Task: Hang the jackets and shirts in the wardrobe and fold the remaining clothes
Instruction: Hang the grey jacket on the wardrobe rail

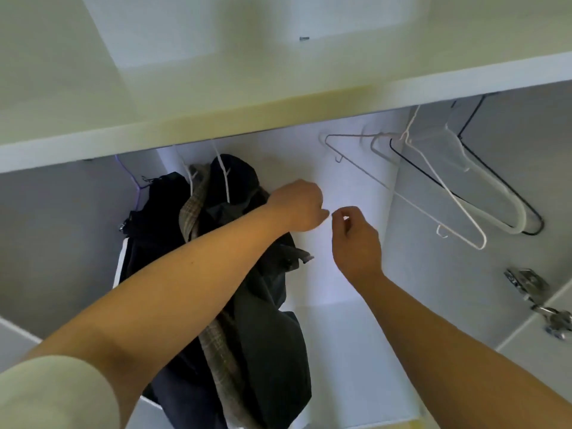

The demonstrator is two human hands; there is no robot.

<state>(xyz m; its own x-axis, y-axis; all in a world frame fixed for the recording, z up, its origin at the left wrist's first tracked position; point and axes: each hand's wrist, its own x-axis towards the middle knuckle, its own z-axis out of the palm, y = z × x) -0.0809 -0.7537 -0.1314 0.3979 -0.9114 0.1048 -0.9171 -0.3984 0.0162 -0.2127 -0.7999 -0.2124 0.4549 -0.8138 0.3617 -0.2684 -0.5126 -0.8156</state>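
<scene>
The left hand (295, 205) is curled by the jacket (266, 305), the right hand (356, 243) pinched; what is gripped cannot be told. Shoulders should be squared on the hanger (224, 181).

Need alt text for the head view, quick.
Both hands reach into the wardrobe: left hand beside the dark hung jackets, right hand just right of it, both curled; what they hold is unclear. Empty hangers hang at right.
</scene>
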